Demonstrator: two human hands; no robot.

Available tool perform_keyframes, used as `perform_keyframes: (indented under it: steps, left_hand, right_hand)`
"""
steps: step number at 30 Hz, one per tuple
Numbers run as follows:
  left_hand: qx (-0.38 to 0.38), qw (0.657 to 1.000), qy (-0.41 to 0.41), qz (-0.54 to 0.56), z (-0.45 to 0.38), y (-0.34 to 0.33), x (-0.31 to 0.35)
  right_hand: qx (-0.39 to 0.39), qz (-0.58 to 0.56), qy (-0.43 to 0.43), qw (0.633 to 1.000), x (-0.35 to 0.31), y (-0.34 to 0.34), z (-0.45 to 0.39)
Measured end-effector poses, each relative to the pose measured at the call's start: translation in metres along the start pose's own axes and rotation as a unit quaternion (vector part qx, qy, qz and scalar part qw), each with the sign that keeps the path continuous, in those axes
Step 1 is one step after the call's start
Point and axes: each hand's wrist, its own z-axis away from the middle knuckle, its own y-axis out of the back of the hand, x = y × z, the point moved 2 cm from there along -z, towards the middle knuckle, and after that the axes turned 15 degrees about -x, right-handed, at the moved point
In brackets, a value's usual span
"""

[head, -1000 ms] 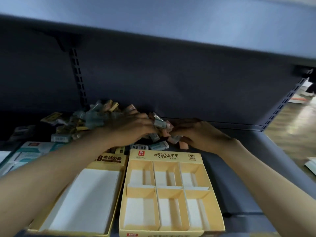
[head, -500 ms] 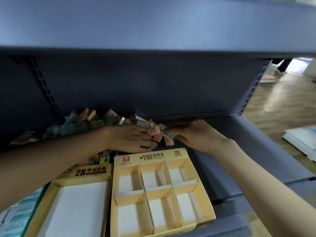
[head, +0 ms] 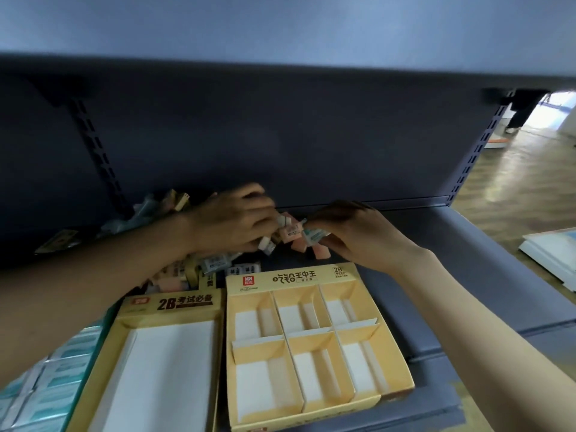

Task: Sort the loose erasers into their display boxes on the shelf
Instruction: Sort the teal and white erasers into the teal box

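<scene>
The scene is dim under the upper shelf [head: 280, 32], whose underside casts a deep shadow over the back panel [head: 280, 145] and the far left corner. Daylight enters from the far right, putting bright glare on the wooden floor [head: 523, 188]. The 2 yellow display boxes [head: 311, 338] near the camera are evenly lit, their print readable. Both hands [head: 237, 222] and the loose erasers [head: 290, 232] are softly blurred. Wide-angle distortion bends the shelf edges and stretches the forearms near the frame's borders.

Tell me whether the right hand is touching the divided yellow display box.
Apart. The head view shows the right hand up at the loose erasers, with dark shelf visible between it and the divided yellow display box.
</scene>
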Motion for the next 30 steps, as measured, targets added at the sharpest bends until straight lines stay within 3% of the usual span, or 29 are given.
perform_keyframes:
  steps: [6,14,21,30]
  left_hand:
    - [-0.016,0.985,0.161,0.059,0.053,0.017,-0.010]
    - [-0.033,0.955,0.261,0.133,0.151,0.019,0.005]
    - [-0.051,0.942,0.276,0.185,0.237,0.013,0.024]
    - [-0.021,0.921,0.235,0.311,0.292,0.014,0.032]
  right_hand:
    - [-0.018,-0.053,-0.018,0.998,-0.037,0.015,-0.021]
    - [-0.040,-0.058,0.002,0.997,-0.127,0.036,-0.050]
    - [-0.066,-0.176,0.057,0.981,-0.202,0.025,-0.075]
    - [-0.065,-0.202,-0.001,0.977,-0.258,0.022,-0.096]
